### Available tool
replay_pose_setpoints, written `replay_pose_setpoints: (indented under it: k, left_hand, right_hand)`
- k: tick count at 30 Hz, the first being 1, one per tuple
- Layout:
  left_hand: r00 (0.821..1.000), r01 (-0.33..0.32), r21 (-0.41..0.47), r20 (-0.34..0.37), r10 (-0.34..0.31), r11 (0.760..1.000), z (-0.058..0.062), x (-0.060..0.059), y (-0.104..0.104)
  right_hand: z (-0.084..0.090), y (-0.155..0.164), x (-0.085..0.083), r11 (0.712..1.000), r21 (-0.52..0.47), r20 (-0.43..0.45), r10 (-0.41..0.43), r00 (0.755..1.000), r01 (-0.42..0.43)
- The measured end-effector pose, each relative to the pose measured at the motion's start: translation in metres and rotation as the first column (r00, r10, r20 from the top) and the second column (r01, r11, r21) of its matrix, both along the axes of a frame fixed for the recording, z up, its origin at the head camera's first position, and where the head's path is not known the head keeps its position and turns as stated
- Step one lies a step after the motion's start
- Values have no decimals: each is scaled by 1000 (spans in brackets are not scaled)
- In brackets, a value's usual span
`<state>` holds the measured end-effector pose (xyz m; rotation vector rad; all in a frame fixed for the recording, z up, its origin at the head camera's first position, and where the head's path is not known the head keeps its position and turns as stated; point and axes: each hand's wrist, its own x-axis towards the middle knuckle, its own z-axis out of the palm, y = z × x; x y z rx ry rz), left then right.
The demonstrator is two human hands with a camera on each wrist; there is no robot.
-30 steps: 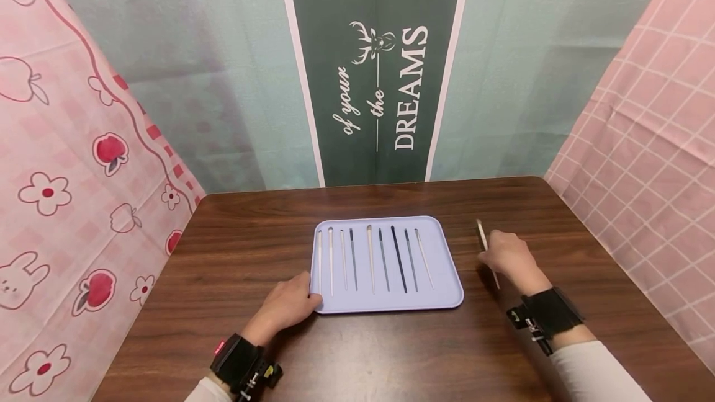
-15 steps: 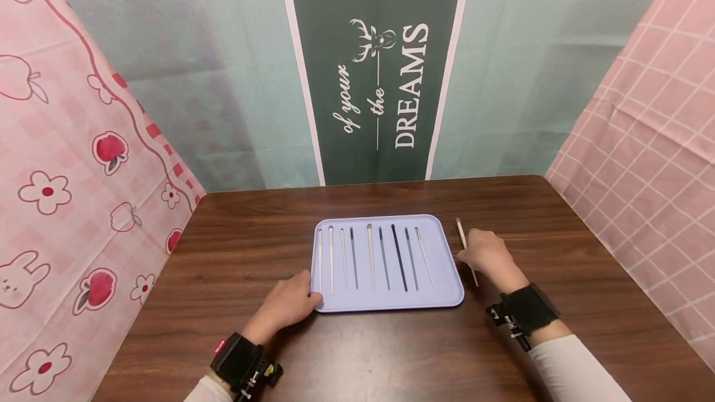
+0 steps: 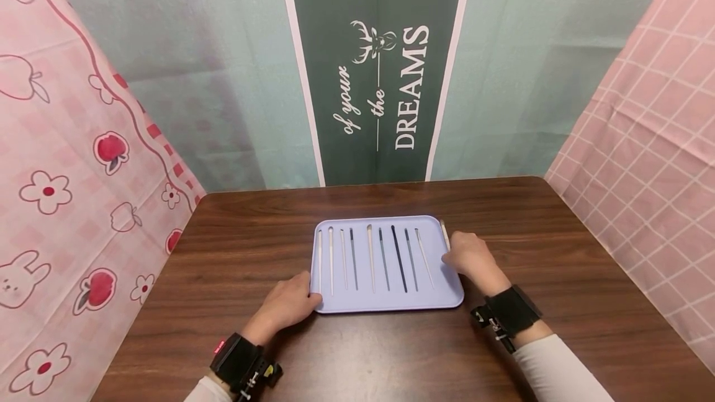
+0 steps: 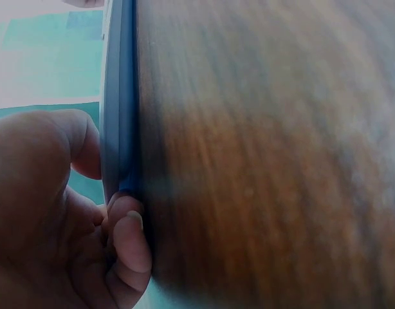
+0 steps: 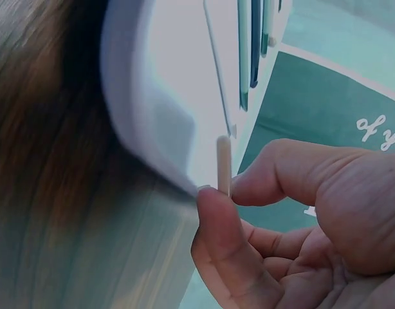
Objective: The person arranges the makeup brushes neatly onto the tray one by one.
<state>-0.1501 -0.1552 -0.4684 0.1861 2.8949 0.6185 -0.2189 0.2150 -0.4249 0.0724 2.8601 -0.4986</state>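
A pale lilac tray (image 3: 444,295) lies on the table, with several thin makeup brushes in a row on it. Some have light handles, like the brush (image 3: 331,265) near the left end; others are dark, like the black brush (image 3: 399,262). My left hand (image 3: 287,303) grips the tray's near left corner, thumb on top; in the left wrist view its fingers curl under the tray rim (image 4: 119,96). Between thumb and fingertip, my right hand (image 3: 472,257) pinches a light-handled brush (image 5: 224,161) over the tray's right edge. Its bristle end points to the far side.
The brown wooden table (image 3: 368,358) extends around the tray. Behind it hangs a green curtain (image 3: 357,166) with printed words. Pink patterned cloths stand at the left (image 3: 100,203) and right (image 3: 642,203) sides.
My right hand has moved left with the brush, from the table beside the tray to the tray's right edge. The left hand and tray stay put.
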Motion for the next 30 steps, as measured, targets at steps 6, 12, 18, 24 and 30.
replay_pose_setpoints:
  k: [6,12,18,24,30]
  left_hand:
    - [1000,0,2,1,0,1000,-1,0,0]
    - [1000,-3,3,3,3,1000,0,1,1]
    - [1000,-4,6,-2,4,1000,-1,1,1]
    - [1000,-4,13,-2,4,1000,-1,1,1]
    - [1000,-1,8,-8,1,1000,-1,1,1]
  right_hand:
    - [-2,-8,0,1000,-17,-15,1,1000,-2]
    - [-5,-16,1,1000,-4,-26,17,1000,-18]
    - [-7,-20,2,999,33,-43,36,998,-34]
    - [-8,-22,4,996,64,-87,71,994,-65]
    - [-11,-24,5,992,95,-114,88,990,-78]
